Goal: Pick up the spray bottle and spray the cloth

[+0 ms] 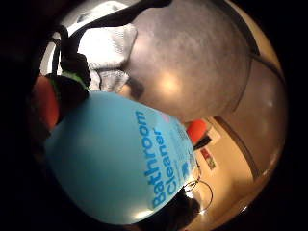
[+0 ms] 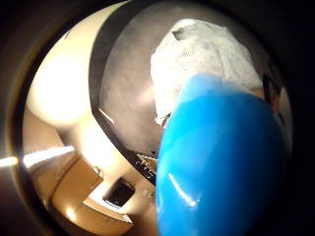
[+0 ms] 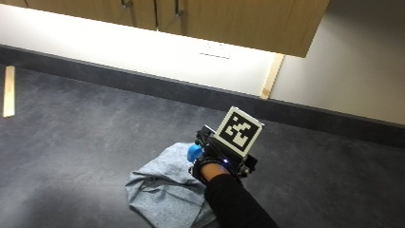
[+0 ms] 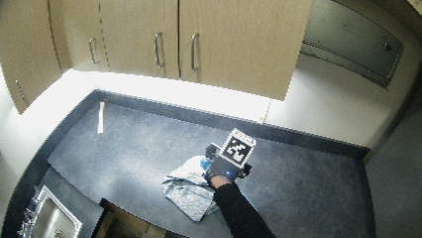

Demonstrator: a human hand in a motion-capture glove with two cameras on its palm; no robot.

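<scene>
1. Spray bottle (image 1: 120, 163) fills both palm views; gloved right hand (image 3: 212, 168) wraps it, held above the cloth's edge, presumably to aim spray.
2. Cloth (image 3: 168, 187) lies crumpled on desk (image 3: 82, 142), below the bottle.

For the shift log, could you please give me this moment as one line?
hand: right hand holds spray bottle | bottle: lifted over cloth | cloth: crumpled on dark counter | spray: none visible
</scene>
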